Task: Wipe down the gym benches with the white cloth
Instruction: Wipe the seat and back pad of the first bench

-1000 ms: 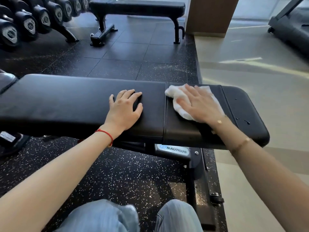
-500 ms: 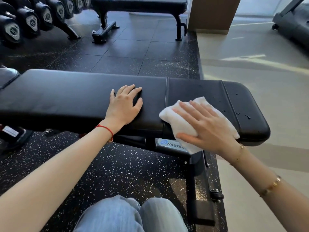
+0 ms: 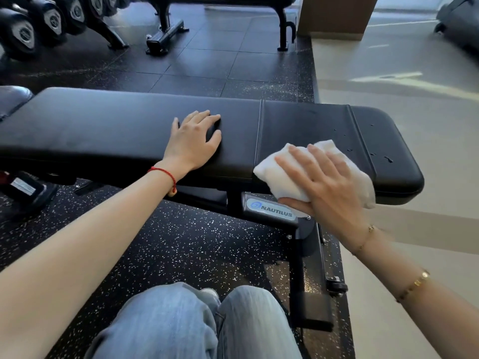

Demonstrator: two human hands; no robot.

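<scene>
Right hand [image 3: 326, 182] grasps the white cloth [image 3: 280, 172] against the bench [image 3: 103, 130] edge at 4 o'clock to wipe it, left hand [image 3: 193, 141] flat, released, bracing.

A long black padded counter [image 3: 116, 130] stands on the dark speckled floor [image 3: 181, 250]. A left hand [image 3: 193, 141] lies flat near its middle. By the front edge, a right hand [image 3: 329, 187] presses a white cloth [image 3: 274, 172]. Small drops [image 3: 386, 158] dot the right end.

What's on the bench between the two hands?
In the head view, only bare black bench padding with one seam lies between the left hand and the right hand on the cloth.
</scene>
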